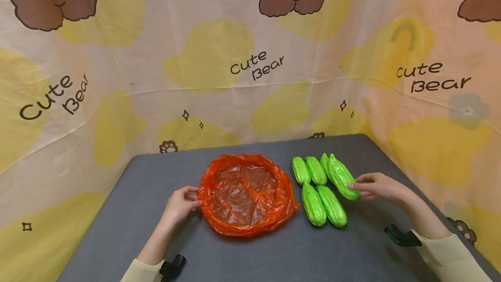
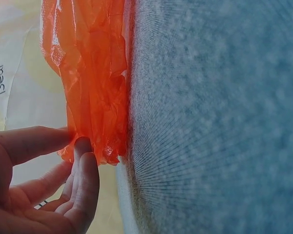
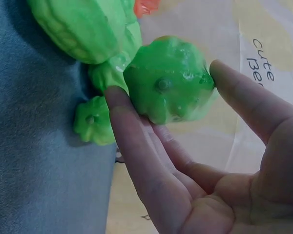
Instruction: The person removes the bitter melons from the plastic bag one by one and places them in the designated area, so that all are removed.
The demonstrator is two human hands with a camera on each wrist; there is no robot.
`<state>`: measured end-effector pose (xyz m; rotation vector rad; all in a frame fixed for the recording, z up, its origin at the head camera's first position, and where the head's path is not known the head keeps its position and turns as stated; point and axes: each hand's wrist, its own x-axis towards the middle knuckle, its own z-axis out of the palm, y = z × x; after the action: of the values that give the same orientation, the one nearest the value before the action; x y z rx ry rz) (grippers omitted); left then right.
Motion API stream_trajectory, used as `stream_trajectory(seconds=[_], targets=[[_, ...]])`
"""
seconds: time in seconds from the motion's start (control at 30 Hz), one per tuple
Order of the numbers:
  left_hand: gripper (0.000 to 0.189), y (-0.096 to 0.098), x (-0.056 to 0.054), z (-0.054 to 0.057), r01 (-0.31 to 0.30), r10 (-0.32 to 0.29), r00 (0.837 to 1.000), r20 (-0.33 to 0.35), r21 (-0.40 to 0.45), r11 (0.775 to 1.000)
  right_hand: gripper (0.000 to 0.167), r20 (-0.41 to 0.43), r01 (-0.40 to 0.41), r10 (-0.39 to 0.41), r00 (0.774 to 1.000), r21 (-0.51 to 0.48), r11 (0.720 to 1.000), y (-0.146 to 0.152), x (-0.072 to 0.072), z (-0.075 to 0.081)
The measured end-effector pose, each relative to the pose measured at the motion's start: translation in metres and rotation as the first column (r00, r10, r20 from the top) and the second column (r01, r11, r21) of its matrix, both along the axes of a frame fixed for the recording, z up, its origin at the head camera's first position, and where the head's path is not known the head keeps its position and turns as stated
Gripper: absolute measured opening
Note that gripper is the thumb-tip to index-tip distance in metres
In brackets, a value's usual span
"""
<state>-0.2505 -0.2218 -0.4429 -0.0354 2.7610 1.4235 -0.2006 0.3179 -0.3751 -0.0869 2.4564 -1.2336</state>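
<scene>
A red plastic bag with a rolled rim lies open-mouthed on the table, its see-through inside facing up. At its left side my left hand pinches the rim between thumb and fingers; the left wrist view shows the fingertips on the crinkled red plastic. My right hand grips the near end of a glossy green bitter melon, thumb on one side and fingers on the other. Seen end-on in the right wrist view, this bitter melon is raised at the hand's end.
Several more bitter melons lie in two rows between the bag and my right hand. The grey table ends at a printed cloth backdrop at the back and sides. Dark straps circle both wrists.
</scene>
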Motion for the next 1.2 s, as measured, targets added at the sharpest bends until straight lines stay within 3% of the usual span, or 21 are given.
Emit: stream_trajectory(seconds=[0.6, 0.93, 1.2], targets=[[0.040, 0.000, 0.000, 0.001, 0.002, -0.003, 1.000, 0.019, 0.020, 1.000, 0.066, 0.101, -0.064, 0.071, 0.992, -0.065, 0.996, 0.019, 0.007, -0.016], [0.039, -0.001, -0.001, 0.001, 0.010, -0.011, 1.000, 0.009, 0.025, 1.000, 0.049, 0.136, -0.116, 0.128, 0.982, -0.097, 0.989, 0.026, 0.007, -0.024], [0.039, -0.002, -0.001, 0.000, 0.014, -0.014, 1.000, 0.006, 0.022, 1.000, 0.045, 0.157, -0.131, 0.144, 0.977, -0.090, 0.987, 0.028, 0.008, -0.029]])
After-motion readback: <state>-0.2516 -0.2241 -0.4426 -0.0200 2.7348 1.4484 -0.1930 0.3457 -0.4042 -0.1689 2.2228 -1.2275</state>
